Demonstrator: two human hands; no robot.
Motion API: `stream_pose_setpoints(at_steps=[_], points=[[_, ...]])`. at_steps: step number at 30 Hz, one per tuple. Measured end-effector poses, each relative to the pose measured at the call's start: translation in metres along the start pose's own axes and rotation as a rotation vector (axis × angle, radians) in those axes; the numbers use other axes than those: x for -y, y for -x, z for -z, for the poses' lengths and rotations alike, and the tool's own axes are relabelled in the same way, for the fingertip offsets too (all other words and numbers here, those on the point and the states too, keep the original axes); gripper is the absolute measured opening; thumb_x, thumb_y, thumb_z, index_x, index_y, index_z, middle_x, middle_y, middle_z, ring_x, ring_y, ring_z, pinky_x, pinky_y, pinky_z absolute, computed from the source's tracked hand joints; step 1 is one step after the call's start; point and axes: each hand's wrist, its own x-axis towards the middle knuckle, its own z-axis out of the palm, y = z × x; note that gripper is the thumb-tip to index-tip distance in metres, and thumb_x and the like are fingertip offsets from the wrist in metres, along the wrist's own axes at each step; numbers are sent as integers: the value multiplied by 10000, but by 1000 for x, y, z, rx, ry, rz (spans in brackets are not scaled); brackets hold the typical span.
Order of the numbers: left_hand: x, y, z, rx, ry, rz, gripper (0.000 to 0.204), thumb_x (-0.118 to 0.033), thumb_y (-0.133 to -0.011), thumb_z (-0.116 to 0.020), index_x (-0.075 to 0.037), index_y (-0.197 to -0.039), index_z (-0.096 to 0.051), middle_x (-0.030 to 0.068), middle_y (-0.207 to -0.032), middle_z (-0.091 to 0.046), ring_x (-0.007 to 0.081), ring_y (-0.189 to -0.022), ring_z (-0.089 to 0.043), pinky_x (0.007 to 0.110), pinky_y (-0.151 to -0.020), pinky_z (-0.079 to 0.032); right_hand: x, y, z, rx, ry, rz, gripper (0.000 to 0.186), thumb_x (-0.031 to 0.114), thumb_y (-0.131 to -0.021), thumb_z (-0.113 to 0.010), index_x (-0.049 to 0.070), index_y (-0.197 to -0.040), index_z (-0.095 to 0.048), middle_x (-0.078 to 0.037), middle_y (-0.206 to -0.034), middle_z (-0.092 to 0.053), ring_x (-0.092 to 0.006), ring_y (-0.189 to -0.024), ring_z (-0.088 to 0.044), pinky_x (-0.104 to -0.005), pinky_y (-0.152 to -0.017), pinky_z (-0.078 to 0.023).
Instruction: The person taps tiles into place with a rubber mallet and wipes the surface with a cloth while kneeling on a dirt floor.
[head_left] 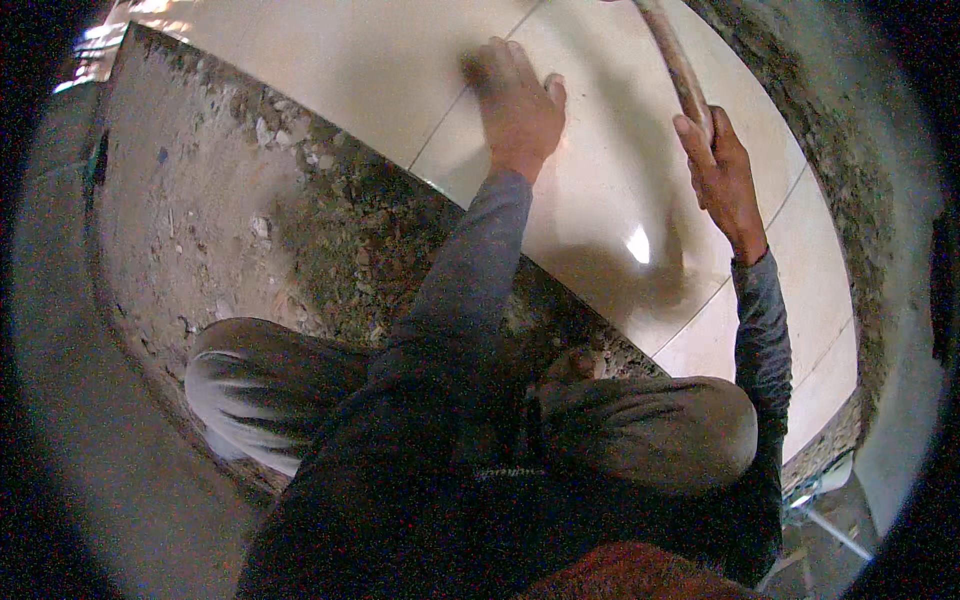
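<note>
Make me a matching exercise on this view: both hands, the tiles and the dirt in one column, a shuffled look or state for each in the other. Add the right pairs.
Column one:
1. left hand
2. right hand
3. tiles
4. dirt

Column two:
A. pale and glossy, with thin straight joints
B. brownish grey, rough and crumbly
C. closed around a handle
D. palm down, gripping nothing

Right pairs: 1-D, 2-C, 3-A, 4-B
</note>
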Motion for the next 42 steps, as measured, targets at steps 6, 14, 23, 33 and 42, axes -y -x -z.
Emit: stream_pose_setpoints(at_steps=[6, 14, 23, 33, 42], points=[[-10, -17, 14, -28, -67, 164, 884, -561, -989, -535, 115, -1527, -348, 321, -1605, -325, 459, -1520, -264, 590, -1254, -147, -18, -35, 3, 100, 174, 231, 398, 449, -1062, -567, 74, -1193, -580, -62, -779, -560, -136, -654, -541, -331, -575, -477], [1, -14, 17, 20, 152, 173, 920, -566, -1015, -452, 174, -1534, -279, 351, -1621, -267, 469, -1542, -194, 571, -1272, -87, 43, -82, -52, -60, 40, 325, 357, 398, -1066, -573, 52, -1149, -562, -147, -780, -607, -274, -665, -612, -404, -631, -492], [6, -16, 17, 37, 243, 200, 944, -537, -999, -511, 179, -1543, -224, 349, -1637, -220, 464, -1548, -170, 549, -1280, -90, 43, -133, -57, -82, 530, 711, 345, 323, -1058, -587, 78, -1292, -523, -277, -999, -703, -469, -912, -694, -511, -719, -553], [5, -14, 10, 1, 197, 180, 933, -532, -990, -539, 175, -1534, -267, 345, -1624, -256, 461, -1537, -211, 545, -1278, -109, 28, -148, -41, -131, 847, 716, 413, 281, -1020, -643, 72, -1363, -546, -250, -1176, -688, -416, -1001, -710, -484, -766, -577], [-2, -19, 9, 81, 254, 198, 948, -568, -987, -524, 167, -1535, -282, 341, -1630, -252, 449, -1538, -221, 542, -1277, -113, 47, -132, -27, -98, 698, 569, 366, 326, -1029, -628, 119, -1325, -573, -248, -1118, -723, -440, -922, -716, -490, -730, -569]])
